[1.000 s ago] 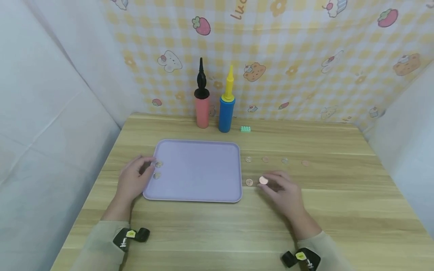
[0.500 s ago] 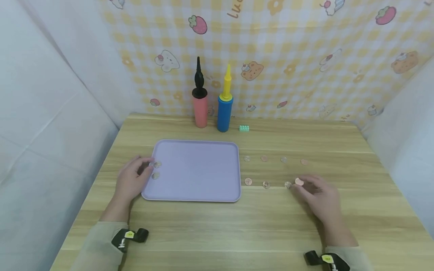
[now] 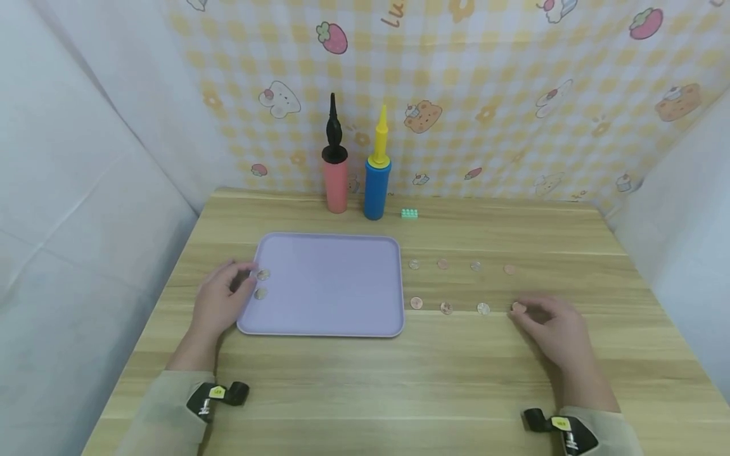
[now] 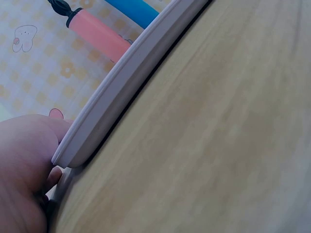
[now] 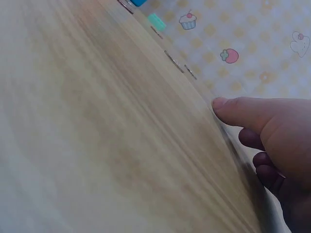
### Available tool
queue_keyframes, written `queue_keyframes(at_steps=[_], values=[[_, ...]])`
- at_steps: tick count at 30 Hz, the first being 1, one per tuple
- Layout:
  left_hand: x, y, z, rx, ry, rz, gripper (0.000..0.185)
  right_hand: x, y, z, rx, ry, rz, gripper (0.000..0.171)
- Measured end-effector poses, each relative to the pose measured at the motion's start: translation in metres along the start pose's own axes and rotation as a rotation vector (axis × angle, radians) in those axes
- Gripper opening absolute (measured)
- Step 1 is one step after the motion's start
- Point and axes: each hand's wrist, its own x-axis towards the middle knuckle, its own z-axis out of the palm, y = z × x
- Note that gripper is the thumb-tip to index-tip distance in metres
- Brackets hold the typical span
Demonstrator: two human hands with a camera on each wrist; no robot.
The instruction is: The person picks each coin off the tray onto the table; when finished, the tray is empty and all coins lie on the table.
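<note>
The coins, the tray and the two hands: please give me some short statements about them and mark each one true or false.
1. Two coins lie on the purple tray. True.
2. The right hand is over the tray. False: it is on the table, at the coin that ends the near row.
3. The left hand is at the tray's left edge. True.
4. The green brick is on the tray. False: it lies on the table beside the blue pump.

Tray (image 3: 327, 285) left of centre on table (image 3: 365, 373); two coins (image 3: 262, 284) on tray's left edge, beside left hand (image 3: 219, 303). Right of tray: two rows of four coins (image 3: 461, 266). Right hand (image 3: 556, 329) at near row's right end. Two pumps (image 3: 356, 168) and block (image 3: 409, 213) behind tray.
</note>
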Motion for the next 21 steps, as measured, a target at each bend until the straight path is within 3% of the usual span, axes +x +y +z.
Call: queue_keyframes(at_steps=[11,21], values=[[-0.0005,0.0028,0.0,-0.008,-0.001,-0.013,0.031,-0.0005,0.0011,-0.0008,-0.017,-0.067,-0.022,0.029],[0.0008,-0.0005,0.0005,0.006,-0.016,-0.014,0.033,-0.0011,0.0015,-0.0018,-0.041,-0.051,-0.09,0.029]])
